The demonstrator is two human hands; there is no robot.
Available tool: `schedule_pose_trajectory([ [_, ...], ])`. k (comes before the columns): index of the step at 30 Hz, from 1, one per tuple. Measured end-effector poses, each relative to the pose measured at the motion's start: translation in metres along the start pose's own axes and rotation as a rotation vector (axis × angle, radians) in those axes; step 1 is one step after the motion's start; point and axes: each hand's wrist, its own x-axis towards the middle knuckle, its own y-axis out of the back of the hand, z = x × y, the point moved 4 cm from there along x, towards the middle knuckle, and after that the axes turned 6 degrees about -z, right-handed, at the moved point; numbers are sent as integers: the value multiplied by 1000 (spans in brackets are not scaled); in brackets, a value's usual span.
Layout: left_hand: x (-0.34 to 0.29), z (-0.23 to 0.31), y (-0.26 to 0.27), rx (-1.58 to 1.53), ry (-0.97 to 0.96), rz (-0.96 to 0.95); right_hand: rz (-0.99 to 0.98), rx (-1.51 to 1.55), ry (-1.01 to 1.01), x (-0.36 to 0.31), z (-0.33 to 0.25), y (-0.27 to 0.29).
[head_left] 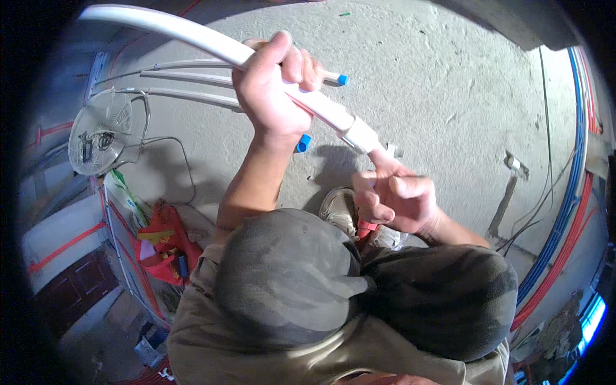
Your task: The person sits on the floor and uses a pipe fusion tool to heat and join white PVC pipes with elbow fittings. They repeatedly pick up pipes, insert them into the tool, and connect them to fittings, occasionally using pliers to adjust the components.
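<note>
My left hand (273, 99) is closed around a long white plastic pipe (173, 29), which slants from the upper left down toward the middle. A wider white coupling (359, 133) sits on its lower end. At the coupling's end is my right hand (407, 196): the index finger reaches its mouth, while the thumb stands apart and the other fingers curl loosely with nothing visible in them. Whether the fingertip is inside the coupling or only against it, I cannot tell. Below the right hand, a red object (366, 230) shows between my shoes, mostly hidden.
More white pipes (192, 95) lie on the concrete floor (449, 83), with blue end pieces (342, 80). A fan (99, 131) stands at left, its cable on the floor, near a red bag (165, 247) of items. Blue pipes (564, 186) and red ones (571, 234) run along the right.
</note>
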Motion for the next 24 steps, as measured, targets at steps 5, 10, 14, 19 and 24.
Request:
schedule_pose_trajectory([
  [5, 8, 15, -17, 54, -11, -93, 592, -806, 425, -22, -22, 26],
  [10, -16, -2, -59, 77, 80, -128, 456, -1277, 333, 7, -26, 4],
  [14, -30, -21, -84, 205, 136, -222, 567, -1117, 256, 5, -13, -3],
  [19, -42, -48, -92, 145, 159, -278, 733, -1136, 217, -28, -4, 17],
  [24, -48, -49, -84, 174, 210, -223, 702, -1058, 187, -26, 5, 22],
])
